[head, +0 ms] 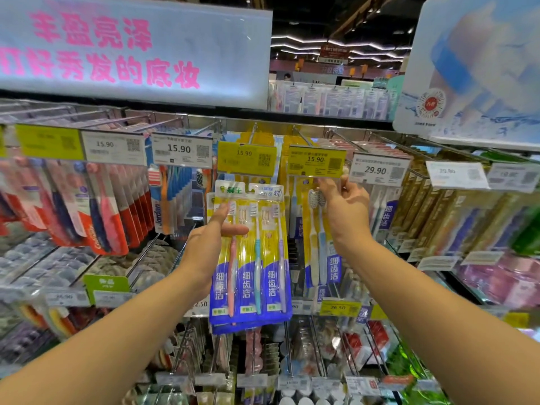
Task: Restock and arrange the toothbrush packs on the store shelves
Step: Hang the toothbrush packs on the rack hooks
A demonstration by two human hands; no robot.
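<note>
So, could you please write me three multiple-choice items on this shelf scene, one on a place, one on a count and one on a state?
1. Where is the right hand?
A. On the bottom shelf
B. Just under the yellow 15.90 price tag
C. At the pink sign

2. How many toothbrushes show in the front pack that the left hand holds?
A. One
B. Three
C. Five

3. What is the left hand doing?
A. Hanging idle
B. Pressing a tag flat
C. Gripping packs

Answers: 1 B, its fingers reach up just under that tag. 2 B, pink, teal and purple handles. 3 C, the thumb lies across the front pack.
</note>
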